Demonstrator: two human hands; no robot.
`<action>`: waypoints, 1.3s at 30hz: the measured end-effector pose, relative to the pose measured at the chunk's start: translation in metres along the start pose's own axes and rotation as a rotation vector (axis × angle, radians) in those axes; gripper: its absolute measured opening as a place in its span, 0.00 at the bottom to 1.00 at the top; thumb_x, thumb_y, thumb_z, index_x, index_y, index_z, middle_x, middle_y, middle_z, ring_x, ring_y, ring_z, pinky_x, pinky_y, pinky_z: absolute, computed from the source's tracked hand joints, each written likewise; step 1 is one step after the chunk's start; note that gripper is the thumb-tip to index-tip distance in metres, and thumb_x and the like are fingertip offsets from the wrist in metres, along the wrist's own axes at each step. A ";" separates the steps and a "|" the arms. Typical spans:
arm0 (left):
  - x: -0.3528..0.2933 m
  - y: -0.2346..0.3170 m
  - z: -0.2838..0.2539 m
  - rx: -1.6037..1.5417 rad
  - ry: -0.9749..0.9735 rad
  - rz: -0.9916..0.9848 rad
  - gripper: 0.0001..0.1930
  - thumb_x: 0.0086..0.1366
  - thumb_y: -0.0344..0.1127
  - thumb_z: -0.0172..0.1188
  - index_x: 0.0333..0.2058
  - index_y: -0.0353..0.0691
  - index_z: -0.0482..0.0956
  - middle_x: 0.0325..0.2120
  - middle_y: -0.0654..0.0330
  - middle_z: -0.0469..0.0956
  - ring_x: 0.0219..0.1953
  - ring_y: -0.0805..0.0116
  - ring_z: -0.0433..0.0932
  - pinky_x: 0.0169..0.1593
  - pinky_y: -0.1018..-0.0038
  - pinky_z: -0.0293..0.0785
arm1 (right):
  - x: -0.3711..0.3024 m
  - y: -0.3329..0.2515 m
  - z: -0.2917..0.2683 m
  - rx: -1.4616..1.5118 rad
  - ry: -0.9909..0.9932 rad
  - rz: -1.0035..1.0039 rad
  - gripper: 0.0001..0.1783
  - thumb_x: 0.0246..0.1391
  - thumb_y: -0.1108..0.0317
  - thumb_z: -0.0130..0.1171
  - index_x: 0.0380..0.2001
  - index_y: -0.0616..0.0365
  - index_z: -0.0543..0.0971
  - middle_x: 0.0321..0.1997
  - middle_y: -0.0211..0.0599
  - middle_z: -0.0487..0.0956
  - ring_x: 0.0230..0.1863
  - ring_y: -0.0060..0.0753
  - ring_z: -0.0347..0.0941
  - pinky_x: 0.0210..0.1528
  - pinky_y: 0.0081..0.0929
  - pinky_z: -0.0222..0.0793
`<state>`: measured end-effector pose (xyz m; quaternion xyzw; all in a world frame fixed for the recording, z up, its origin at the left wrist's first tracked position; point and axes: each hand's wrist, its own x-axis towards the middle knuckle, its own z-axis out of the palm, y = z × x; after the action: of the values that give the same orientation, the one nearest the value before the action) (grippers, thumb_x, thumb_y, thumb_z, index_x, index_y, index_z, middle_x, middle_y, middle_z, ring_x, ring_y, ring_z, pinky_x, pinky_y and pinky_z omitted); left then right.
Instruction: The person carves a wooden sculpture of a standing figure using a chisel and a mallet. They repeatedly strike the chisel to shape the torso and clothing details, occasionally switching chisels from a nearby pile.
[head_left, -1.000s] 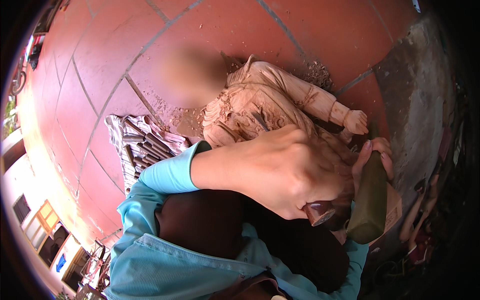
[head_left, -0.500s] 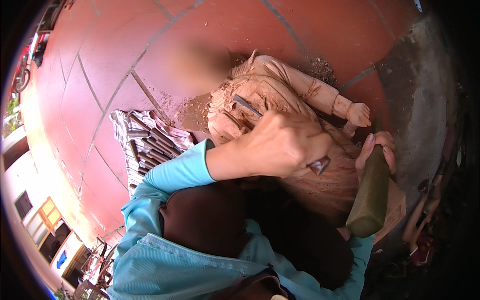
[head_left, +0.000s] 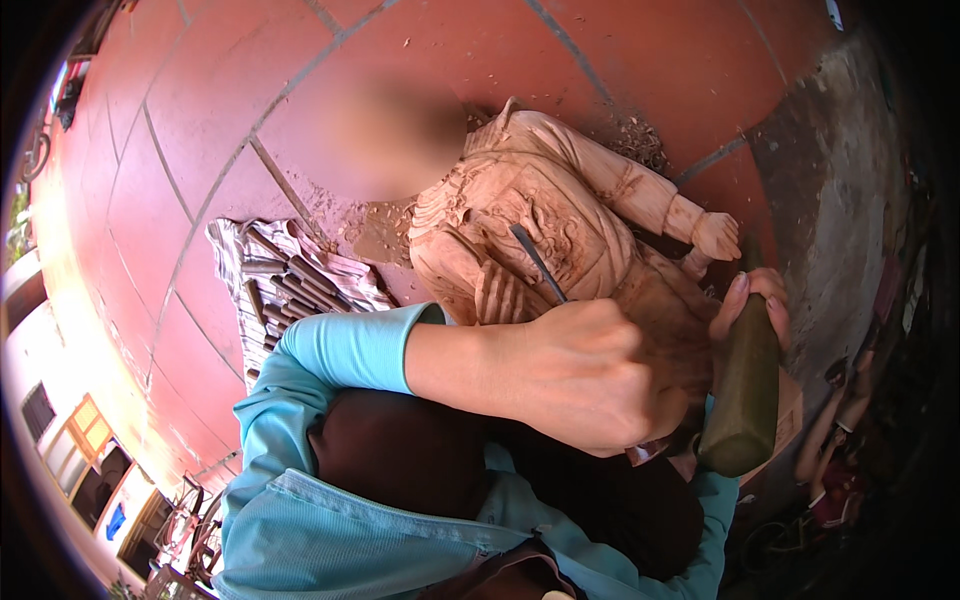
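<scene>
A carved wooden figure (head_left: 585, 200) lies on its back in front of me, with folds and relief work cut into its chest. Its head end is blurred, and one arm reaches out to the right. My left hand (head_left: 590, 375) is closed round a carving chisel (head_left: 538, 262); the steel blade points up and left over the chest, apparently just above the surface. The handle's end shows below my fist. At the right, my right hand (head_left: 752, 298) grips a greenish mallet (head_left: 742, 405), its thick head hanging downward beside the figure's lower part, apart from the chisel.
Several dark-handled carving tools (head_left: 300, 290) rest on a striped cloth (head_left: 228, 245) to my left. Wood shavings (head_left: 640, 142) are scattered on the red tiled floor (head_left: 330, 110) around the figure. Bicycles (head_left: 185, 525) stand at the far lower left.
My left hand has moved down toward me with the chisel, drawing the blade down and right and uncovering more of the carved chest. The right hand and mallet have barely moved.
</scene>
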<state>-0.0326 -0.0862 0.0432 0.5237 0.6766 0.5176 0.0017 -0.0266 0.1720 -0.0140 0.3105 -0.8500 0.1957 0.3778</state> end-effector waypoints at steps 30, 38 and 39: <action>-0.038 -0.067 -0.112 1.034 -0.261 -0.411 0.18 0.49 0.42 0.68 0.29 0.40 0.70 0.25 0.59 0.74 0.25 0.59 0.78 0.24 0.67 0.72 | -0.008 -0.003 -0.003 0.011 -0.076 0.117 0.27 0.50 0.88 0.54 0.50 0.59 0.57 0.28 0.40 0.70 0.24 0.32 0.65 0.27 0.34 0.66; -0.017 0.011 0.005 0.069 0.100 0.089 0.19 0.55 0.40 0.66 0.16 0.43 0.64 0.13 0.67 0.61 0.14 0.74 0.66 0.14 0.76 0.61 | -0.004 0.001 -0.001 -0.007 -0.087 0.078 0.26 0.50 0.87 0.55 0.49 0.60 0.57 0.27 0.39 0.69 0.23 0.32 0.65 0.26 0.32 0.66; -0.015 0.012 0.007 0.041 0.132 0.087 0.19 0.54 0.39 0.66 0.16 0.43 0.64 0.13 0.68 0.61 0.14 0.74 0.65 0.14 0.76 0.61 | -0.008 0.003 -0.002 -0.015 -0.095 0.089 0.26 0.50 0.86 0.55 0.48 0.61 0.57 0.27 0.39 0.69 0.23 0.32 0.66 0.26 0.32 0.66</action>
<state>-0.0137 -0.0930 0.0401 0.5172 0.6625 0.5365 -0.0759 -0.0231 0.1785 -0.0192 0.2782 -0.8814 0.1911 0.3304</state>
